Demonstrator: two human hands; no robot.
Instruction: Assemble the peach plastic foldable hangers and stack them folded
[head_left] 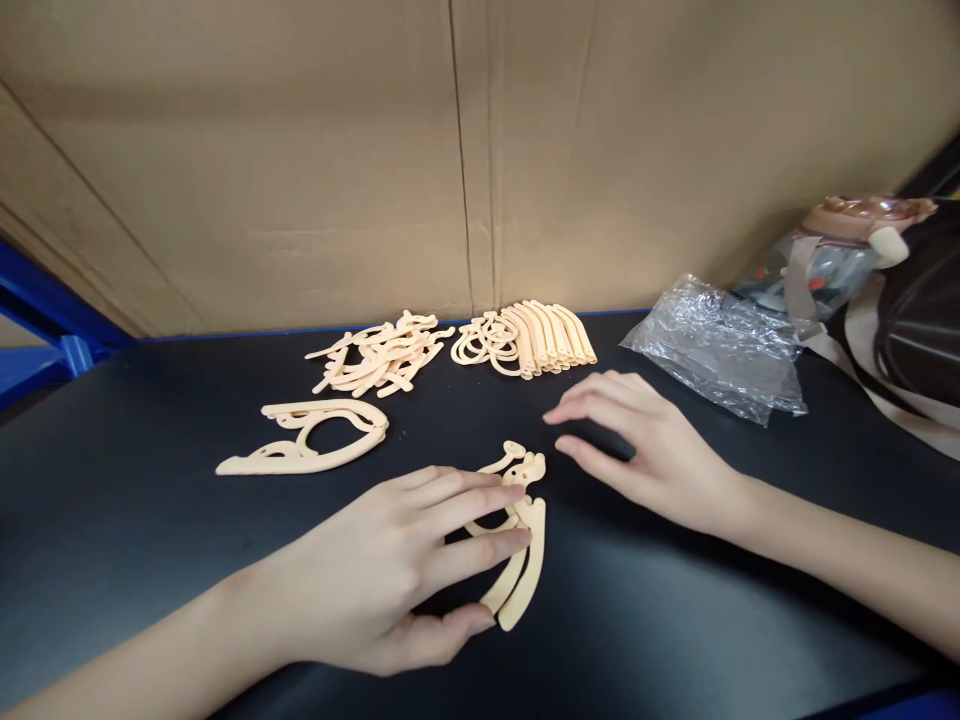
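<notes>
On the black table lies a group of cream plastic pieces [532, 570], with two curved arms side by side and a looped piece above them. My left hand [420, 560] lies over these pieces, fingers spread, its fingertips touching them and covering part of the loop. My right hand [637, 440] hovers to the right of the looped piece, thumb and fingers apart with nothing between them. A folded cream hanger [330, 460] rests to the left, beyond my left hand.
Loose cream pieces [390, 355] are heaped at the back. Beside them are a row of curved arms [551, 335] and several loops [487, 342]. Clear plastic bags [720, 345], a strapped bottle [832, 260] and a dark bag [926, 310] are at right. Cardboard [300, 160] stands behind.
</notes>
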